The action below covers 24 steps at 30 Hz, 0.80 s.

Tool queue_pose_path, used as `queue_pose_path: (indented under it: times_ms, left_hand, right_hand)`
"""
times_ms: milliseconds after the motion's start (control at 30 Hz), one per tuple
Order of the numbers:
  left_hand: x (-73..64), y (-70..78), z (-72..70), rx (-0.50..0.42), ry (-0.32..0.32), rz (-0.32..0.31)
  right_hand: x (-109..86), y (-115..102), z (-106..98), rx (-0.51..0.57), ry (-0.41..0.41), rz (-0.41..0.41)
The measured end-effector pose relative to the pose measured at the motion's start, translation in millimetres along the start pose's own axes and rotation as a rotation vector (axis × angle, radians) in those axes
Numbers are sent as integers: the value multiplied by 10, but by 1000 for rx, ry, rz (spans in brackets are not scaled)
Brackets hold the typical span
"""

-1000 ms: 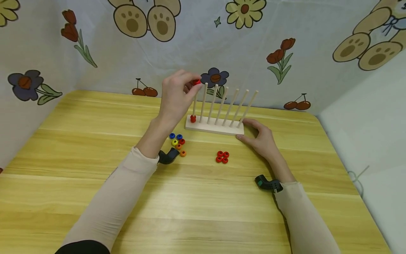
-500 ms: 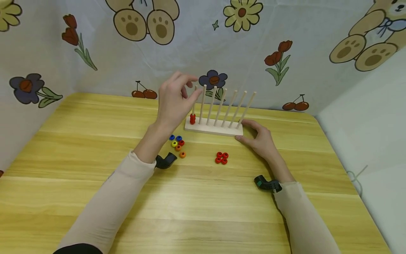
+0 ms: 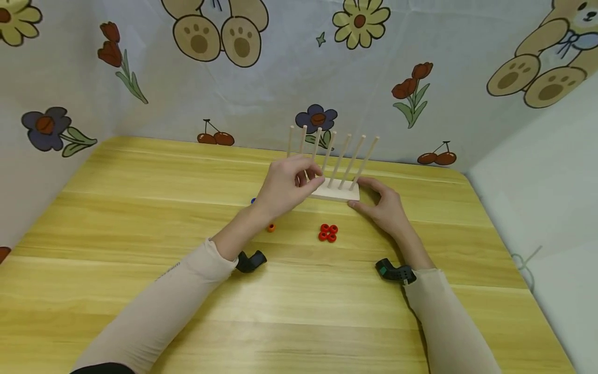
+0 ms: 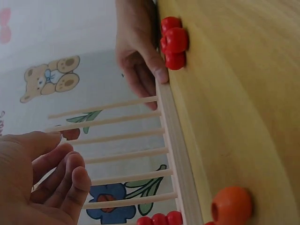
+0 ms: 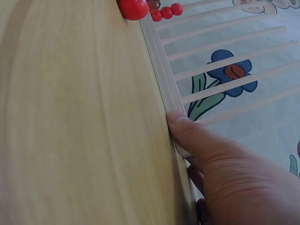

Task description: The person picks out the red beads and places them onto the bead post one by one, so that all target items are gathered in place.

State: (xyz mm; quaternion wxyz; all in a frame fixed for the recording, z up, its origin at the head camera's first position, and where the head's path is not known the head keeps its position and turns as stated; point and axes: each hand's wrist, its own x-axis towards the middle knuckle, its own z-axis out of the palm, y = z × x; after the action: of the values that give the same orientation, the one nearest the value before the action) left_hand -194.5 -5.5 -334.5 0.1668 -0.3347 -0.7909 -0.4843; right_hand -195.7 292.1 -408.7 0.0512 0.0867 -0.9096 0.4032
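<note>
Left grip [image 3: 290, 187] hung half-curled, empty; right grip [image 3: 384, 205] pinched the wooden peg rack [image 3: 335, 192]. Wrist views showed three threaded red beads [image 4: 159, 219], hidden in the head view.

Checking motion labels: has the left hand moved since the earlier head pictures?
Yes. In the head view, the left hand has moved down and right against the peg rack, away from the top of the leftmost peg.

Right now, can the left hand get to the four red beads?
Probably yes. The left hand seems to hold nothing, and nothing shows between it and the four red beads. The right hand grips the rack, off to one side.
</note>
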Motion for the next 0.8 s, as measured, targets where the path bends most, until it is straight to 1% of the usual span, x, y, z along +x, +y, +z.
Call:
queue_pose_path:
  times_ms: [100,167,400,533,633,800]
  left_hand:
    - [-43,-41,77,23,-85,-52]
    - [-61,-81,113,43,-126,-75]
    - [-98,-178,179,108,-232,-137]
    - [-108,-192,206,143,-308,-156]
    - [-119,-198,231,160,-366,-159]
    - [-154,-204,292,143,-461,-152]
  right_hand:
    - [2,9,-2,4,-1,3]
    - [3,12,-1,5,-3,3]
    - [20,16,6,10,1,-4]
    - [23,13,1,12,1,-5]
    - [21,11,-3,11,-1,-4]
    - [15,15,-10,6,-3,-1]
